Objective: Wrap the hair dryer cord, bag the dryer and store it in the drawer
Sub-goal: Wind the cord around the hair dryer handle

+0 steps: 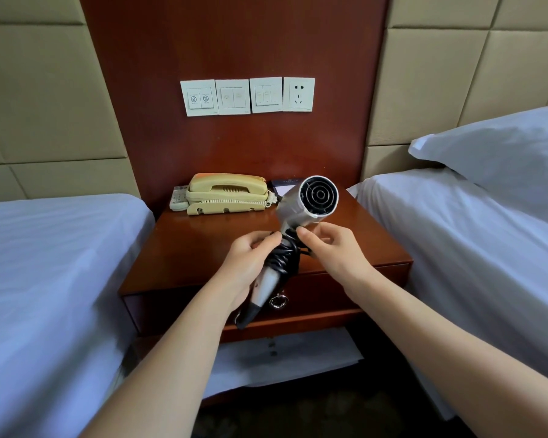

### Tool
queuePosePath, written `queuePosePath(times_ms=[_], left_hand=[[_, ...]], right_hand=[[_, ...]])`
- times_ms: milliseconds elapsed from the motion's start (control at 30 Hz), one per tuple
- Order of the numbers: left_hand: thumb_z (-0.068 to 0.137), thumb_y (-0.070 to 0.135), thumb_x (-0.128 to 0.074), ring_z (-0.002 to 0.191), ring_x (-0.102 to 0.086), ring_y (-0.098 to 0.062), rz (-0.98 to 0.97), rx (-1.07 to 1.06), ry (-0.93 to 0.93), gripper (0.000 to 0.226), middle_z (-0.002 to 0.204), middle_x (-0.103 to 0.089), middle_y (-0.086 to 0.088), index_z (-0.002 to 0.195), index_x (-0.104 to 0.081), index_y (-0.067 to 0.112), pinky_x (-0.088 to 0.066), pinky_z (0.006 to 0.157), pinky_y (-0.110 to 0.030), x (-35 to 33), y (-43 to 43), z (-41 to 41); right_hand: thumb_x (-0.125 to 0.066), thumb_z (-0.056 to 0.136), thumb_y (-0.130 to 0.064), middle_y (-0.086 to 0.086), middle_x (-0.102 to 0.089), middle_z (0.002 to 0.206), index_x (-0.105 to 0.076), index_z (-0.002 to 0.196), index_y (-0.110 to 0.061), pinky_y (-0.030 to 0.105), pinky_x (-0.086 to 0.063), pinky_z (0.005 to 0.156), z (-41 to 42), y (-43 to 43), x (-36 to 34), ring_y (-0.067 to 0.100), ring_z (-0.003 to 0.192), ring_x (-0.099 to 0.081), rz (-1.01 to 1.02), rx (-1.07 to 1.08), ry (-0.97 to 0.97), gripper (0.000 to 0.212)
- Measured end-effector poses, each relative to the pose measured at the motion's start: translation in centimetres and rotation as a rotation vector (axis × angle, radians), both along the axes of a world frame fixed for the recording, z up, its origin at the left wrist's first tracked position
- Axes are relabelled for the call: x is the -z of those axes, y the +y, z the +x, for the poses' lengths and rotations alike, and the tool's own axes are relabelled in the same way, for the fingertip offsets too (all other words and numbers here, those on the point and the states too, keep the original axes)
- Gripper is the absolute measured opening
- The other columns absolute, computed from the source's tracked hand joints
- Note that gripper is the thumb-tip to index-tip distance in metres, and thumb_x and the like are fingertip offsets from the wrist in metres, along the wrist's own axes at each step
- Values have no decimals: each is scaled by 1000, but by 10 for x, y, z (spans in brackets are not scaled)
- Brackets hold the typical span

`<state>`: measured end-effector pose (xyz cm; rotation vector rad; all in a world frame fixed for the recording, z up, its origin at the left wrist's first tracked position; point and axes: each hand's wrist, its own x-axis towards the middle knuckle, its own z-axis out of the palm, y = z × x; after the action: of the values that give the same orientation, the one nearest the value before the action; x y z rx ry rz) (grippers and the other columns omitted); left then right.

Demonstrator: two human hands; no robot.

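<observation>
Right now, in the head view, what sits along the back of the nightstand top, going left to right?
Remote control → cream telephone → dark card, its right part hidden behind the hair dryer held in front.

Two bare forearms and hands, nothing worn.

Both arms enter from the bottom edge, uncovered as far as the frame shows: no sleeve or cuff in sight. The left hand (246,257) and right hand (332,248) carry no rings, watch, bracelet or gloves. Wrists are slim, fingers slender; the few nails that show look short and unpainted.
</observation>
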<state>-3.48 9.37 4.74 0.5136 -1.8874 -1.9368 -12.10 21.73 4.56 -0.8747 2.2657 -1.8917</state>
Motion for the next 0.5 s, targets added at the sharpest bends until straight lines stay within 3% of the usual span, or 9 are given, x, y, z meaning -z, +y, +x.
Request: queuePosePath(times_ms=[100,267,500], left_hand=[[92,11,-53,79,-62,-19,67,-8,5,20,92,-66,-11,105,-65,2,-49,70,-27,-1,2,-1],[90,7,-54,74,-61,-19,87,-26,-10,11,82,-64,-8,87,-64,11,-49,70,-29,0,3,-1],[92,14,-56,78,-62,-19,104,-22,22,7,91,-63,-10,92,-62,12,-49,71,-30,-2,9,-2]], right_hand=[[-62,85,-37,-7,-50,56,-43,54,-19,28,-40,66,5,-1,0,10,62,-47,-4,19,-29,40],[-57,87,-40,-5,-50,61,-44,60,-19,27,-36,63,11,-2,0,10,59,-44,52,-7,10,37],[-56,87,-42,-3,-48,56,-41,56,-20,32,-35,63,10,1,1,11,54,-40,13,60,33,41]])
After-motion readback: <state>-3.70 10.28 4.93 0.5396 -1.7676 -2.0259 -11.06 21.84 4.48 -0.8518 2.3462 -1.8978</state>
